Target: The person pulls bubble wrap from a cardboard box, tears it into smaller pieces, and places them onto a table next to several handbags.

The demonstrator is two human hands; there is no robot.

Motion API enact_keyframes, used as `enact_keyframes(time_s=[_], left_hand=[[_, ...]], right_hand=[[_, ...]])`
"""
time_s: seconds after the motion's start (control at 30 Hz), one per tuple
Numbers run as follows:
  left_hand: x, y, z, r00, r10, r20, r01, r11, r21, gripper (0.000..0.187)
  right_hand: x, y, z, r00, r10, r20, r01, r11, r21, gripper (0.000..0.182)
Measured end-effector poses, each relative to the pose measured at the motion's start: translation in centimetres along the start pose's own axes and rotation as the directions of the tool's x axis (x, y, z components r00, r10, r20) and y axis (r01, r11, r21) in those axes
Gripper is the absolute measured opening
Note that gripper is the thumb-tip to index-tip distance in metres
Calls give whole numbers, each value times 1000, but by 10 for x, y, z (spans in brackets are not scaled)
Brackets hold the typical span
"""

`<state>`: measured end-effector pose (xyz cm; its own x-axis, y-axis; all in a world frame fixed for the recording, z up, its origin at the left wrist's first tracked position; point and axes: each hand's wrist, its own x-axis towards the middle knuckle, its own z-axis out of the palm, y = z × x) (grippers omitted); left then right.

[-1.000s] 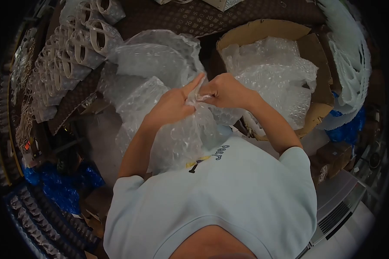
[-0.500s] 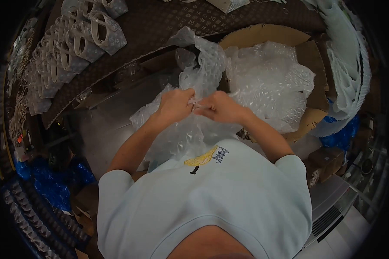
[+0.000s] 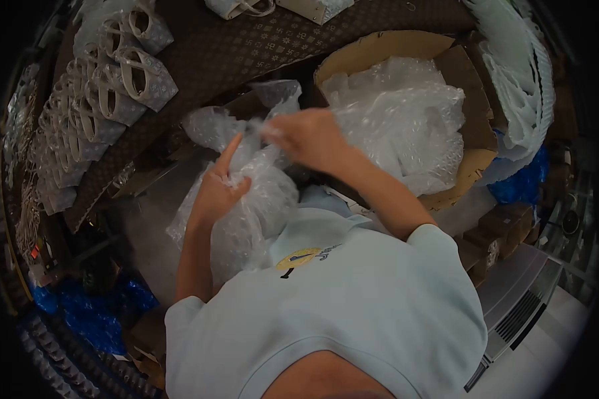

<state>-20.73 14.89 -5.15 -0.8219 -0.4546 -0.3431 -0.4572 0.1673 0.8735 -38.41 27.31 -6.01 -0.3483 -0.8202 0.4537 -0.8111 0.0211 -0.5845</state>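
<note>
A bunched bag of clear bubble wrap (image 3: 263,186) lies in front of my chest, its gathered top twisted near my hands. My left hand (image 3: 218,186) rests against its left side, with the index finger stretched upward and the thumb apart. Above and to the right, my right hand (image 3: 306,136) is blurred, its fingers closed at the gathered plastic; what exactly they pinch is too smeared to make out. Loose clear plastic (image 3: 279,96) sticks up behind the hands.
An open cardboard box (image 3: 472,86) full of bubble wrap (image 3: 406,120) stands at the right. Rows of patterned handbags (image 3: 146,80) line the brown patterned table cover (image 3: 239,50) at the upper left. Blue plastic (image 3: 93,316) lies lower left, and brown boxes (image 3: 506,226) stand at the right.
My hands, together at the plastic before, are now apart. The left has moved left and down and opened; the right has moved up. The bubble wrap has shifted left, and the view has moved.
</note>
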Motion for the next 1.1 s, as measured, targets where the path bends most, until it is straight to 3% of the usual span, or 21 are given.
enact_keyframes(time_s=[0.03, 0.1, 0.13, 0.2, 0.23, 0.3, 0.37, 0.4, 0.43, 0.5, 0.53, 0.6, 0.73, 0.83, 0.9, 0.93, 0.97, 1.0, 1.03, 1.07, 1.1], left_hand=[[6, -1, 8, 1000, 7, 10, -7, 1000, 8, 40], [17, -18, 23, 949, 315, -27, -310, 909, -278, 44], [17, -25, 21, 949, 315, -22, -309, 911, -274, 44], [16, -43, 1, 986, -46, 162, 87, 963, -255, 48], [19, -58, -16, 986, -46, 162, 88, 962, -257, 48], [23, -86, -58, 934, -355, -35, 287, 805, -519, 57], [-2, -89, -77, 932, -354, -73, 269, 815, -513, 58], [-35, -101, -102, 929, -356, -101, 262, 825, -502, 58], [-46, -103, -114, 926, -354, -127, 253, 836, -488, 59], [-51, -104, -146, 922, -345, -176, 235, 859, -454, 60], [-49, -103, -151, 920, -336, -203, 222, 871, -438, 61], [-40, -101, -167, 914, -317, -253, 197, 893, -405, 62], [-21, -81, -174, 896, -271, -352, 151, 931, -333, 64], [15, -62, -178, 876, -235, -422, 123, 954, -275, 65], [10, -37, -164, 868, -221, -445, 114, 960, -255, 66], [-1, -2, -131, 881, -156, -446, 228, 967, 111, 72], [-8, 22, -98, 899, -98, -427, 309, 833, 460, 79], [-11, 32, -68, 953, -48, -300, 217, 796, 565, 80], [-13, 42, -42, 986, -11, -165, 117, 748, 653, 82], [-14, 48, -17, 999, 24, -32, 1, 795, 607, 81], [-10, 51, 4, 993, 73, 95, -113, 832, 544, 81]], right_hand=[[-1, -18, 22, 991, -74, 111, 69, 997, 46, 11], [-3, -32, 48, 988, -98, 117, 74, 979, 190, 16], [0, -31, 45, 989, -93, 111, 71, 979, 191, 16], [8, -21, 33, 974, -23, 224, -48, 952, 304, 24], [7, -11, 22, 974, -22, 226, -49, 952, 303, 24], [-6, 18, -11, 955, -151, 255, 136, 988, 74, 28], [-34, 76, -36, 850, 192, 491, -106, 975, -196, 32], [-27, 99, -55, 493, 510, 705, -183, 853, -489, 34], [-40, 138, -63, 442, 615, 653, -309, 788, -533, 33], [-64, 183, -87, 578, 517, 631, -602, 792, -97, 18], [-70, 192, -87, 581, 517, 629, -602, 793, -94, 18], [-71, 198, -91, 586, 495, 641, -771, 584, 254, 16], [-60, 179, -86, 558, 462, 689, -799, 526, 293, 18], [-54, 171, -84, 513, 575, 637, -842, 480, 246, 17], [-45, 155, -86, 549, 733, 401, -780, 622, -69, 14], [-40, 146, -83, 548, 732, 404, -780, 622, -69, 14], [-34, 134, -77, 650, 667, 364, -654, 735, -179, 13], [-28, 123, -69, 742, 577, 340, -501, 815, -290, 11], [-25, 113, -56, 840, 423, 339, -380, 905, -188, 12], [-22, 100, -42, 912, 257, 320, -244, 966, -82, 12], [-17, 83, -32, 919, 141, 369, -142, 990, -25, 11]])
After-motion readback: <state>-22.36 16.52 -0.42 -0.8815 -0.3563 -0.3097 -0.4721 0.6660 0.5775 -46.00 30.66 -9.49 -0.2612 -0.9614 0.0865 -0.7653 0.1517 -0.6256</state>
